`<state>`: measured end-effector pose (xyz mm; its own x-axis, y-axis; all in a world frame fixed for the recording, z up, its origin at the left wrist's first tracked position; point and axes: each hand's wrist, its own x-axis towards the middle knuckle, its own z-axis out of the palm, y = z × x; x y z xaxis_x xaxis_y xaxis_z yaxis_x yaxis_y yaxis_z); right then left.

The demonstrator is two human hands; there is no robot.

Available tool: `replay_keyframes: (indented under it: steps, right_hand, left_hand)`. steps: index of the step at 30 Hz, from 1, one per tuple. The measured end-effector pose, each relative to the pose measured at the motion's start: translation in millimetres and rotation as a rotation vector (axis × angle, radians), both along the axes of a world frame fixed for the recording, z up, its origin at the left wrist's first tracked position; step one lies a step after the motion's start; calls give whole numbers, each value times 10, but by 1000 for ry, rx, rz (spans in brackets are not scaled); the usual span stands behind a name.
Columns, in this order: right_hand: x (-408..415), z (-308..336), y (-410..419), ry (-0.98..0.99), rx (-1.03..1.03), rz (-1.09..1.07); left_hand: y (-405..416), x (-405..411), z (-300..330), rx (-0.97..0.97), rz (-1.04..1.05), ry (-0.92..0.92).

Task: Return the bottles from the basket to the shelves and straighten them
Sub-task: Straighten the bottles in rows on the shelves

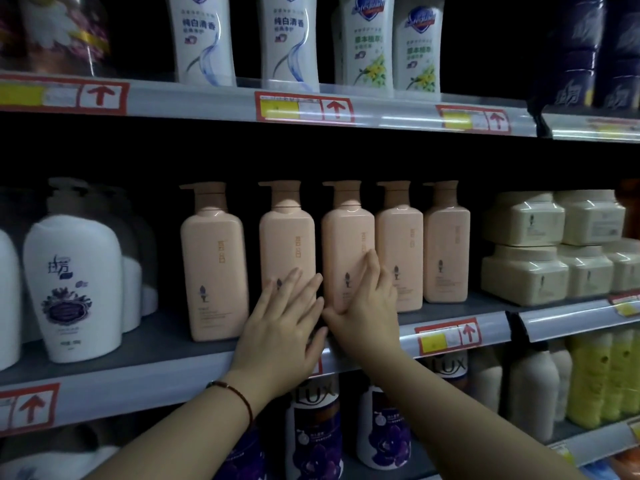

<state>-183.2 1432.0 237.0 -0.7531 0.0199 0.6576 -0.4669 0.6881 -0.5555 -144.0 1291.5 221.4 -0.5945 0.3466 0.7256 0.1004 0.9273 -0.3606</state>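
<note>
Both hands lie flat with straight fingers on peach pump bottles at the front edge of the middle shelf [145, 344]; neither grip closes round anything. Left hand [277, 327] presses its fingers on the front of the second peach bottle [287, 244], a red cord bracelet [239, 396] on its wrist. Right hand [367, 303] lays its fingers along the right face of the third peach bottle [346, 251], thumb at the bottle's base. Five such bottles stand upright in a row, matt peach with tan pump heads pointing left and a small dark emblem low on each front; the first [213, 268] stands slightly apart at the left. White pump bottles [74, 289] stand toward the shelf's left end, stacked cream jars [526, 251] toward its right. White bottles [204, 39] occupy the upper shelf; purple-labelled bottles [311, 434] stand below, partly hidden by the forearms.
</note>
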Motion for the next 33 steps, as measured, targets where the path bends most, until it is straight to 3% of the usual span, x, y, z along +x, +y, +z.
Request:
replay_keyframes:
  steps: [13,19,25,33]
  right_hand:
    - [37,11,-8,19,23,-23]
    - [-116,166,449,10,-131,-172]
    - [-250,143,608,-148,-23,-157]
    - [-251,109,605,-85,-47,-187]
  left_hand:
    - [2,-14,-10,-11,27,-11]
    - [-10,-28,-3,18,33,-23]
    - [-11,-30,-22,9,21,-25]
    - [2,-16,-15,-7,32,-20]
